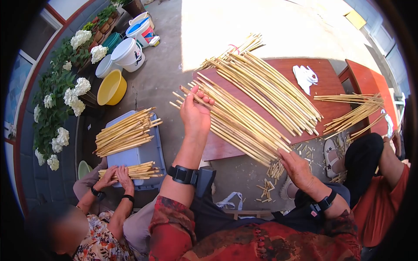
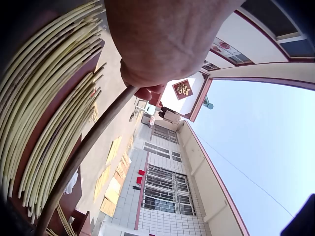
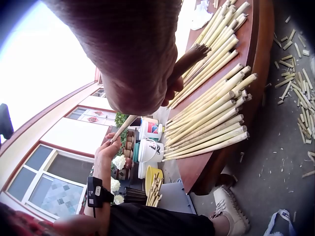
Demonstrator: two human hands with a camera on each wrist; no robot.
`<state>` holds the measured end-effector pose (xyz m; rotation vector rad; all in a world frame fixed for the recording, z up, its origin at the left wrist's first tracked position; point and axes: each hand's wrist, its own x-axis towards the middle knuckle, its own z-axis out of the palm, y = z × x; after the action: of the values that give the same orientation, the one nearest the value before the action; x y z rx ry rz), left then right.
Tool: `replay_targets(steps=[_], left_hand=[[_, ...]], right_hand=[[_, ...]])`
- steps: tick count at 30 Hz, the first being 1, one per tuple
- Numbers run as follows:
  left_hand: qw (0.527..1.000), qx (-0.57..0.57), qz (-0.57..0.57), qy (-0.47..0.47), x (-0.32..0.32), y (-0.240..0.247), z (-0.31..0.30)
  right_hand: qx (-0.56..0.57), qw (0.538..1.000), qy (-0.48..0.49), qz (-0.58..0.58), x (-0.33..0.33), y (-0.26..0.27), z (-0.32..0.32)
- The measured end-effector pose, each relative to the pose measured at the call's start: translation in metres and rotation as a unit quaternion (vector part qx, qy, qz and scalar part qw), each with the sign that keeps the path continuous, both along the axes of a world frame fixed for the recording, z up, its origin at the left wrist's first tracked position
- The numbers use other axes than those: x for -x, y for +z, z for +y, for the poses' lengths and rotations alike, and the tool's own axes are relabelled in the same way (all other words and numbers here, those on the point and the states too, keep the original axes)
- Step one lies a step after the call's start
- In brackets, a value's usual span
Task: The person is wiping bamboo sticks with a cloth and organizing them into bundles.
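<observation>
A long brownish stalk (image 2: 93, 132) is held between my two hands, slanting over the dark red table. My left hand (image 1: 196, 115) grips its far end with curled fingers, palm turned up. At the near end, my right hand (image 1: 298, 169) holds the stalk, and its cut tip (image 3: 201, 50) sticks out past the fingers in the right wrist view. Beneath the held stalk lies a row of pale yellow stalks (image 3: 211, 123). Beyond it, a larger row of similar stalks (image 1: 265, 91) covers the middle of the table.
On the left, another person's hands (image 1: 119, 175) rest on a short bundle over a blue-grey bin (image 1: 159, 148). Buckets (image 1: 127, 54) and a yellow basin (image 1: 112, 87) stand behind. A white glove (image 1: 305, 77) lies on the table (image 1: 217, 148). Cut stubs (image 1: 266, 189) litter the ground.
</observation>
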<state>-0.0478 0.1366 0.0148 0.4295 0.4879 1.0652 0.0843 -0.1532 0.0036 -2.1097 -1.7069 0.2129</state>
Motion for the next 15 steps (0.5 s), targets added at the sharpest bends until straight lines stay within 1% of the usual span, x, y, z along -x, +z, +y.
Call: replay_targets(steps=[4, 6, 7, 10, 11, 12, 13, 14, 15], left_hand=[[1.000, 0.005, 0.007, -0.011, -0.001, 0.004, -0.004], [1.000, 0.002, 0.001, -0.026, -0.003, 0.004, -0.006], [1.000, 0.003, 0.002, -0.025, -0.006, 0.004, -0.009], [0.999, 0.032, 0.019, -0.012, -0.014, 0.002, -0.015], [0.999, 0.026, 0.030, -0.007, -0.016, 0.001, -0.013], [0.999, 0.017, 0.039, -0.002, -0.018, 0.003, -0.010], [0.998, 0.033, 0.051, 0.023, -0.018, 0.004, -0.007], [0.998, 0.033, 0.050, 0.030, -0.016, 0.004, -0.001], [0.996, 0.021, 0.062, 0.052, -0.012, 0.003, 0.005]], right_hand=[[0.014, 1.000, -0.001, -0.013, -0.001, 0.001, -0.001], [0.001, 1.000, -0.011, -0.006, 0.001, -0.004, -0.001], [-0.010, 1.000, -0.022, 0.001, 0.002, -0.006, -0.001], [0.004, 0.999, -0.025, 0.027, 0.002, -0.002, 0.001], [0.010, 0.999, -0.017, 0.028, 0.002, 0.001, 0.002], [0.003, 0.999, -0.013, 0.049, 0.001, 0.004, 0.004], [-0.005, 0.997, -0.008, 0.072, 0.000, 0.005, 0.006], [-0.005, 0.997, -0.002, 0.071, -0.001, 0.004, 0.006], [0.012, 0.990, 0.003, 0.140, -0.001, 0.002, 0.003]])
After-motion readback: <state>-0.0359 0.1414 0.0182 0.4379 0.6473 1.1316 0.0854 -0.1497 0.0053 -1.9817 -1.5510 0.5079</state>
